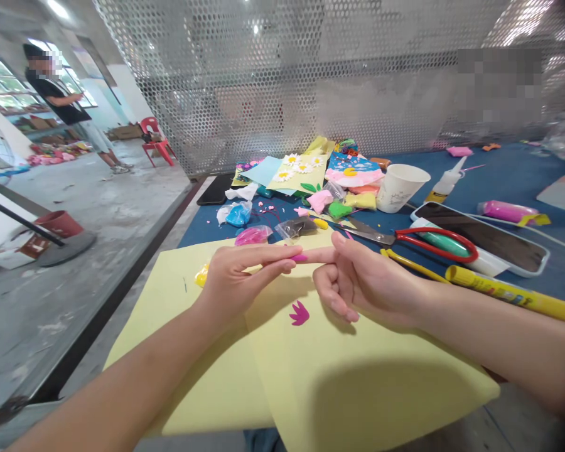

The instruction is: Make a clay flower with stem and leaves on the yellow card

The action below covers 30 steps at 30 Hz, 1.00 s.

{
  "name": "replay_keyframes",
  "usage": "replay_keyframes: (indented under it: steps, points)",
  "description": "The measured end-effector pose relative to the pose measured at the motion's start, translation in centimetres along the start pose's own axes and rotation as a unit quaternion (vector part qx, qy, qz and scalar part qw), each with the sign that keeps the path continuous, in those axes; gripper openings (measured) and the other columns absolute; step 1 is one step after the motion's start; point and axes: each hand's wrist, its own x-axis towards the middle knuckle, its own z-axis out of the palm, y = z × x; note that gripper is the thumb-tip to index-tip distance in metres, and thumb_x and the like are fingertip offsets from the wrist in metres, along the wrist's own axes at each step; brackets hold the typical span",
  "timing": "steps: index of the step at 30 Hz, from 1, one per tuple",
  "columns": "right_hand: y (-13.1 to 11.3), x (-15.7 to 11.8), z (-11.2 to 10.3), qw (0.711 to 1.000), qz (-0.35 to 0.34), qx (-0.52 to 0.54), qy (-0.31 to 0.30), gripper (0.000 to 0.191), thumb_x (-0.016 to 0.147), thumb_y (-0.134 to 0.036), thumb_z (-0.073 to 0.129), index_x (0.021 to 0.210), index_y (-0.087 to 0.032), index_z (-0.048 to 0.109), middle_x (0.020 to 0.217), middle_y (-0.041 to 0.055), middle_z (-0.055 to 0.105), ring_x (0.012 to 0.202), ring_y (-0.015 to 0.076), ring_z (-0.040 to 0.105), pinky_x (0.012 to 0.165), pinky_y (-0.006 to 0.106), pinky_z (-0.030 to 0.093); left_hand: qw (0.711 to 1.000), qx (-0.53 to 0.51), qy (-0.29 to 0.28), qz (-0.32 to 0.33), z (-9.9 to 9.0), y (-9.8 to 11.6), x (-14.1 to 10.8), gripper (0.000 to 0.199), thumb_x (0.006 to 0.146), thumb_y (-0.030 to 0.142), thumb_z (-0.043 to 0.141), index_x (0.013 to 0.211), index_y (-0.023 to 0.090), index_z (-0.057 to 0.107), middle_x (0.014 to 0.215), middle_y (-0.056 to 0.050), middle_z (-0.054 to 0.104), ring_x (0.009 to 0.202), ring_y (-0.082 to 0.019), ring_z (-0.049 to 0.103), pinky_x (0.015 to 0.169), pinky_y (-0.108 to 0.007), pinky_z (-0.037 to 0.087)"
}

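Note:
My left hand (245, 273) pinches a small magenta clay piece (299, 258) between its thumb and fingers. My right hand (358, 276) meets it from the other side, its index fingertip against the piece and its other fingers partly curled. Below them, a magenta petal shape (299, 313) with several points lies flat on the yellow paper (207, 389). Left of my left hand is a bright yellow lump (201, 276), partly hidden by it.
Red-handled scissors (435, 243), a yellow marker (513, 294) and a phone (480, 237) lie right. A paper cup (402, 187), clay bags and daisy-decorated paper (301, 168) stand behind. A person (66, 100) stands far left near a red chair (155, 141).

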Motion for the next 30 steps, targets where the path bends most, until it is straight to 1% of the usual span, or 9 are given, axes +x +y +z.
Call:
replay_keyframes:
  steps: [3, 7, 11, 14, 17, 20, 22, 26, 30]
  points:
    - [0.0, 0.1, -0.1, 1.000, 0.001, -0.002, 0.005, 0.062, 0.092, -0.064, 0.039, 0.114, -0.013, 0.065, 0.055, -0.0015, 0.059, 0.040, 0.0088, 0.046, 0.044, 0.023, 0.039, 1.000, -0.014, 0.000, 0.004, 0.0, -0.1, 0.0, 0.021, 0.080, 0.021, 0.074, 0.100, 0.027, 0.076, 0.096, 0.001, 0.077, 0.079, -0.018, 0.075, 0.067, -0.023, 0.061]
    - [0.0, 0.0, -0.1, 1.000, -0.001, 0.000, 0.010, 0.059, 0.093, -0.062, 0.039, 0.119, -0.015, 0.063, 0.055, -0.0022, 0.059, 0.041, 0.0088, 0.047, 0.045, 0.022, 0.040, 1.000, -0.026, -0.008, -0.011, 0.0, -0.2, -0.1, 0.015, 0.082, 0.024, 0.073, 0.096, 0.027, 0.077, 0.092, 0.000, 0.077, 0.075, -0.018, 0.075, 0.068, -0.024, 0.062]
    - [0.0, 0.0, -0.2, 1.000, -0.003, 0.003, -0.007, 0.060, 0.094, -0.062, 0.035, 0.125, -0.016, 0.059, 0.057, -0.0022, 0.060, 0.042, 0.0094, 0.048, 0.046, 0.022, 0.041, 0.998, -0.061, -0.014, -0.019, 0.2, -0.2, -0.3, 0.031, 0.078, 0.025, 0.076, 0.109, 0.025, 0.073, 0.103, -0.003, 0.075, 0.073, -0.017, 0.074, 0.069, -0.025, 0.063]
    - [0.1, 0.0, -0.2, 0.999, 0.020, 0.001, -0.027, 0.066, 0.093, -0.066, 0.030, 0.125, -0.015, 0.058, 0.058, -0.0012, 0.060, 0.042, 0.0100, 0.048, 0.046, 0.023, 0.041, 0.997, -0.071, -0.021, -0.007, 0.5, -0.1, -0.2, 0.033, 0.077, 0.022, 0.077, 0.109, 0.023, 0.072, 0.103, -0.004, 0.076, 0.077, -0.017, 0.074, 0.067, -0.023, 0.062]
    - [0.2, 0.0, -0.2, 0.998, 0.042, -0.002, -0.045, 0.071, 0.092, -0.070, 0.025, 0.118, -0.013, 0.059, 0.059, -0.0007, 0.059, 0.042, 0.0099, 0.047, 0.045, 0.024, 0.040, 0.997, -0.082, -0.012, -0.010, 0.9, 0.1, 0.0, 0.028, 0.077, 0.021, 0.077, 0.105, 0.021, 0.073, 0.097, -0.004, 0.077, 0.081, -0.017, 0.074, 0.065, -0.021, 0.061]
    - [0.1, -0.1, -0.2, 0.996, 0.066, -0.002, -0.057, 0.072, 0.090, -0.072, 0.023, 0.109, -0.014, 0.061, 0.053, -0.0028, 0.053, 0.040, 0.0089, 0.040, 0.044, 0.023, 0.036, 0.996, -0.086, -0.010, -0.005, 1.0, 0.2, 0.1, 0.012, 0.079, 0.020, 0.075, 0.091, 0.020, 0.074, 0.092, -0.003, 0.077, 0.078, -0.015, 0.073, 0.061, -0.020, 0.060]
    - [0.1, -0.1, -0.1, 0.996, 0.072, 0.003, -0.059, 0.071, 0.090, -0.073, 0.024, 0.107, -0.015, 0.061, 0.051, -0.0045, 0.049, 0.039, 0.0083, 0.036, 0.044, 0.023, 0.033, 0.996, -0.083, -0.013, -0.010, 1.0, 0.3, 0.2, 0.006, 0.080, 0.021, 0.074, 0.086, 0.020, 0.074, 0.091, -0.003, 0.077, 0.076, -0.015, 0.072, 0.060, -0.021, 0.059]
    - [0.1, -0.1, 0.0, 0.996, 0.072, 0.014, -0.053, 0.068, 0.090, -0.072, 0.026, 0.110, -0.017, 0.059, 0.050, -0.0059, 0.046, 0.039, 0.0087, 0.035, 0.043, 0.023, 0.031, 0.997, -0.069, -0.021, -0.020, 0.8, 0.4, 0.2, 0.010, 0.081, 0.028, 0.074, 0.087, 0.020, 0.074, 0.090, -0.004, 0.077, 0.075, -0.017, 0.072, 0.059, -0.024, 0.060]
    - [0.2, -0.1, 0.0, 0.996, 0.068, 0.019, -0.059, 0.065, 0.091, -0.070, 0.028, 0.121, -0.020, 0.055, 0.050, -0.0069, 0.047, 0.038, 0.0086, 0.033, 0.043, 0.023, 0.032, 0.997, -0.073, -0.018, -0.020, 0.9, 0.3, 0.2, 0.010, 0.081, 0.028, 0.074, 0.085, 0.020, 0.074, 0.089, -0.004, 0.077, 0.074, -0.016, 0.072, 0.061, -0.023, 0.060]
